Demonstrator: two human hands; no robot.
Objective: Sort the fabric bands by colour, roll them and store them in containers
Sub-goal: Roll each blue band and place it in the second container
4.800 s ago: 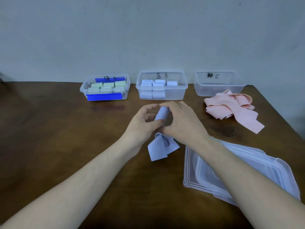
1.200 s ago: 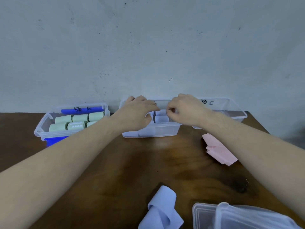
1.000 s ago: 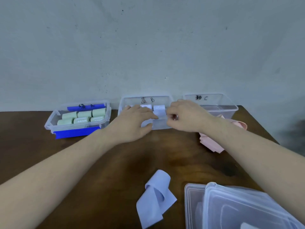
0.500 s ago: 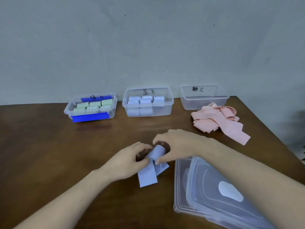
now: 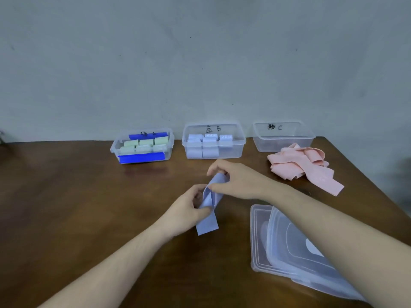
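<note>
Fingers of both hands curled round blue band (image 5: 210, 200) above table (image 5: 89, 207)

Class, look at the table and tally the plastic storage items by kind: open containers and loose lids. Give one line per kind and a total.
Open containers: 3, the container with green rolls, the container marked B with blue rolls and the container marked C, which holds no rolls.
Loose lids: 2, stacked lids at the near right.
Total: 5
</note>
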